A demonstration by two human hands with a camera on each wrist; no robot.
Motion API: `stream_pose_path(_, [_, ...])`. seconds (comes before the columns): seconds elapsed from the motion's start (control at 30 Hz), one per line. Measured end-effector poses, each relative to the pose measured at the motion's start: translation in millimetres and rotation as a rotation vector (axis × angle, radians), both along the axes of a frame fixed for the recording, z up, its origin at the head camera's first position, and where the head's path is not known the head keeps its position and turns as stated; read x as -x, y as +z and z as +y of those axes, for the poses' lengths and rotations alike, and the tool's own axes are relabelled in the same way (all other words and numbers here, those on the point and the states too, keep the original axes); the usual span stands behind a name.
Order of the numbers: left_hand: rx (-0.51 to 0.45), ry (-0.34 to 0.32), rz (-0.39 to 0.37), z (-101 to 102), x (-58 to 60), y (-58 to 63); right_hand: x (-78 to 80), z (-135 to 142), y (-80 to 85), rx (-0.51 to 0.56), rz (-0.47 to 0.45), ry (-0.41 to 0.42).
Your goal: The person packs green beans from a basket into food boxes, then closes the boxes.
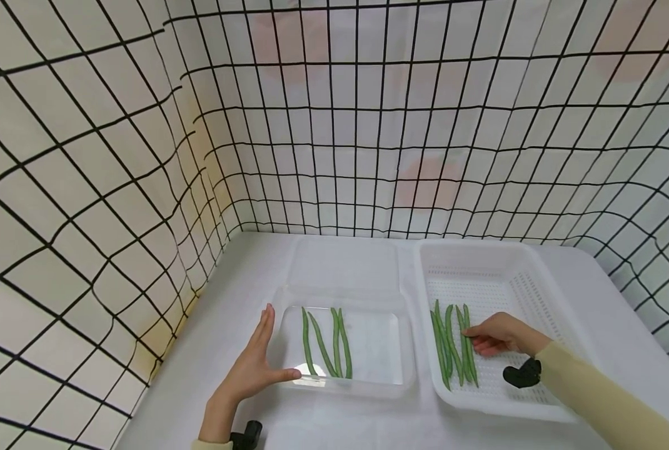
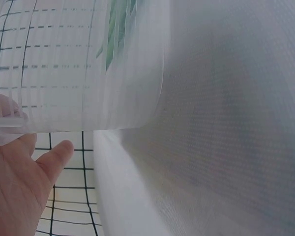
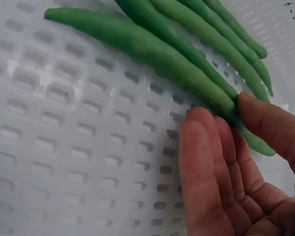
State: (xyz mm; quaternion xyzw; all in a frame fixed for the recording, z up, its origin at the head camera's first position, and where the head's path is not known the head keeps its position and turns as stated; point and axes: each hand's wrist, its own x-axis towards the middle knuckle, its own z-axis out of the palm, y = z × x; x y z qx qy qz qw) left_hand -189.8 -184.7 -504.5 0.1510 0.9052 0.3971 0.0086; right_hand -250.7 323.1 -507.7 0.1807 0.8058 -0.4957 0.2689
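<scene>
My left hand (image 1: 250,369) rests at the left front corner of a clear plastic container (image 1: 376,389), thumb and fingers spread along its rim. Several green beans (image 1: 306,342) lie lengthwise inside, towards the left. On the right, a white perforated basket (image 1: 492,407) holds several more green beans (image 1: 439,345) along its left side. My right hand (image 1: 503,334) reaches into this basket. In the right wrist view its thumb and fingertips pinch the nearest green bean (image 3: 152,54) close to one end; other beans lie right beside it.
The container's clear lid (image 1: 342,262) lies flat behind it, hinge side hard to make out. Black wire mesh (image 1: 357,147) encloses the back and both sides. White cloth (image 1: 323,422) covers the table.
</scene>
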Motion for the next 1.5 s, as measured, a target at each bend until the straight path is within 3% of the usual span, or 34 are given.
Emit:
stream_pose_path(0.2, [-0.001, 0.000, 0.001, 0.4, 0.1, -0.2, -1.9, 4.9, -2.0, 0.066, -0.008, -0.023])
stream_pose_path(0.33, [0.001, 0.003, -0.002, 0.4, -0.1, 0.6, -4.2, 11.8, 0.0, 0.212, 0.003, -0.022])
stream_pose_path(0.5, [0.006, -0.002, 0.000, 0.0, 0.6, 1.7, -4.2, 16.3, 12.0, 0.364, 0.012, -0.041])
stream_pose_path(0.67, [0.010, -0.006, 0.011, -0.6, 1.0, 1.8, 1.1, 16.0, 26.6, 0.427, 0.027, -0.035])
stream_pose_path(1.13, [-0.003, 0.006, 0.002, -0.4, 0.7, 1.0, 12.6, -7.1, 63.4, 0.478, 0.075, 0.037])
stream_pose_path(1.5, [0.003, 0.003, 0.005, -0.2, 0.8, 0.0, 17.7, -61.0, 82.9, 0.527, 0.082, 0.142])
